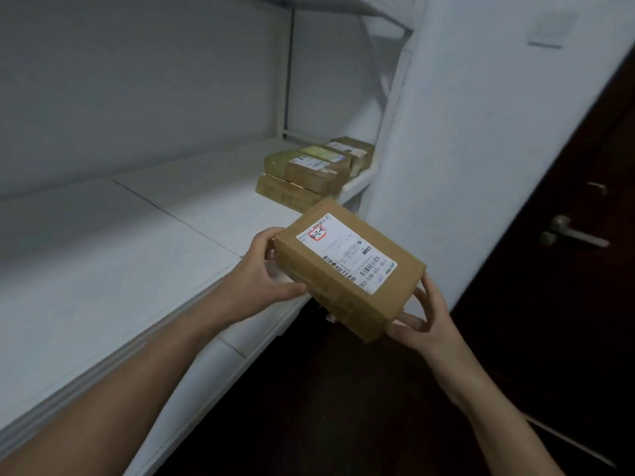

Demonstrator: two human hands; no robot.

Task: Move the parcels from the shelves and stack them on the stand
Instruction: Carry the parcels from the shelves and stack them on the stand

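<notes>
Head view shows one brown parcel (348, 266) off the white shelf (120, 242), gripped at its ends by the left hand (266, 276) and right hand (424, 321); several parcels (309, 170) remain at the shelf's far right; the stand is out of sight, so most work is probably left.

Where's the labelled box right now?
Right of centre in the head view, the box is held between the left hand and right hand, just off the front edge of the shelf.
</notes>
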